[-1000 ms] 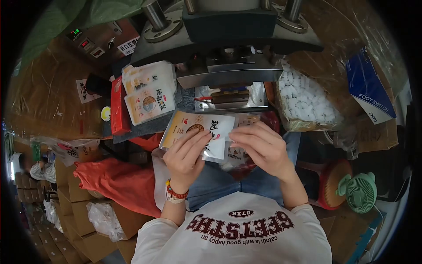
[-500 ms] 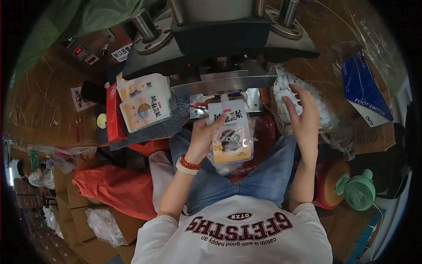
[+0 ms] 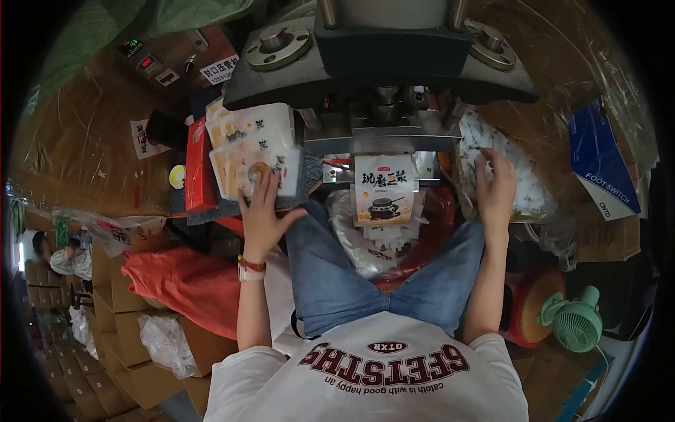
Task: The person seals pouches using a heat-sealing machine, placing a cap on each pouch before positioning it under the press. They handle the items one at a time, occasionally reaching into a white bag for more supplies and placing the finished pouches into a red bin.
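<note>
Item: one flat pouch (image 3: 385, 184), set at the front of the press (image 3: 394, 53), upper edge against its metalwork, lower part reaching towards the person. White face, small red label above large black characters, dark pot picture beneath, yellow-orange tint at the lower edge. Left hand (image 3: 264, 218): left of the press, grip spread over a stack of similar pouches (image 3: 264, 144), the front one blurred; red box (image 3: 200, 165) just beside the stack. Right hand (image 3: 498, 186): right of the press, over small white pieces (image 3: 531, 183), fingers bent; whether its grip pinches one cannot be told.
</note>
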`<act>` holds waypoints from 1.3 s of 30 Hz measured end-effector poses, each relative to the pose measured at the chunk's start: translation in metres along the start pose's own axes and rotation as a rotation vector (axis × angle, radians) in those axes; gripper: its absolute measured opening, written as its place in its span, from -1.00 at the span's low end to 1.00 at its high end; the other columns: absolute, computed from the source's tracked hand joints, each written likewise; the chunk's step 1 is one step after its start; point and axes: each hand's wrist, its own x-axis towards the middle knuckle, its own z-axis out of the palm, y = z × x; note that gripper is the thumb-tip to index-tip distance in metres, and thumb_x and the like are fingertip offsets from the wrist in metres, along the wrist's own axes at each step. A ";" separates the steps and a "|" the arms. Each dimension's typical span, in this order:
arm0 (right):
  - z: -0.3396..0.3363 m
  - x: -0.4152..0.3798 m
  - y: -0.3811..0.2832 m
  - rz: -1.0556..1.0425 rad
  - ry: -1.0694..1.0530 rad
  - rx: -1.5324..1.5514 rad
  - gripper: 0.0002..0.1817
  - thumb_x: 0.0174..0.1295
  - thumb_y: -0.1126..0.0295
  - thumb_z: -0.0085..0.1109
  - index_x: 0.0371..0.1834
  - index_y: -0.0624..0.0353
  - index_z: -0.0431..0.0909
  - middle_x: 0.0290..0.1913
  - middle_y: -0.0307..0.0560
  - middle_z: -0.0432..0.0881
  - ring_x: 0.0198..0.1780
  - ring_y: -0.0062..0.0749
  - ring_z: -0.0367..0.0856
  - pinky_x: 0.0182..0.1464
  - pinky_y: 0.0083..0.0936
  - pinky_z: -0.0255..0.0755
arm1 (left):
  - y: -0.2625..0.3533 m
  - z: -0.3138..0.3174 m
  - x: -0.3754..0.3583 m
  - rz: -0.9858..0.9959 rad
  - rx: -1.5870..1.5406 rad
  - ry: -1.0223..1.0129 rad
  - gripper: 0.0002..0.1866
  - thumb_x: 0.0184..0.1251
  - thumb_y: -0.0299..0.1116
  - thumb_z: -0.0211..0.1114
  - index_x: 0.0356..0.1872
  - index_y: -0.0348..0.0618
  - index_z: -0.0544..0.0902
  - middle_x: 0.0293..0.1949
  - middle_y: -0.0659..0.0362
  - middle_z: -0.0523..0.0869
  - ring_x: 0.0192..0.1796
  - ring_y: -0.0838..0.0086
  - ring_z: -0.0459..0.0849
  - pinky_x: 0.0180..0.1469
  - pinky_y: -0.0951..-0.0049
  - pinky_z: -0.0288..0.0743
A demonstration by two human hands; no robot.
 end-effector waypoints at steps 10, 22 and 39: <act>-0.006 -0.055 -0.106 -0.181 -0.449 1.288 -0.65 0.14 0.60 0.29 0.02 0.27 0.52 -0.07 -0.07 0.63 -0.12 -0.54 0.59 -0.08 -0.58 0.51 | 0.064 -0.036 -0.030 0.058 -0.772 0.222 -0.58 -0.13 -0.72 0.11 -0.15 -0.26 0.68 -0.14 0.01 0.73 -0.02 0.19 0.70 0.08 0.32 0.53; -0.035 -0.025 -0.105 -0.755 -0.303 0.470 -0.61 0.00 0.51 0.33 -0.03 0.26 0.60 -0.02 -0.03 0.61 -0.07 -0.09 0.54 -0.04 -0.36 0.47 | 0.107 -0.049 -0.024 0.169 -0.842 -0.253 -0.72 0.05 -0.53 0.34 -0.15 -0.20 0.69 -0.28 0.12 0.74 -0.29 0.59 0.71 -0.33 0.57 0.56; 0.002 0.001 0.014 -0.004 -0.167 0.086 -0.78 0.17 0.50 0.19 -0.11 0.30 0.57 -0.28 0.06 0.60 -0.28 -0.26 0.60 -0.22 -0.42 0.47 | 0.096 0.000 0.051 -0.382 -1.391 -0.372 -0.59 0.27 -0.10 0.33 -0.08 -0.27 0.64 -0.13 0.06 0.72 -0.14 0.42 0.70 -0.04 0.42 0.54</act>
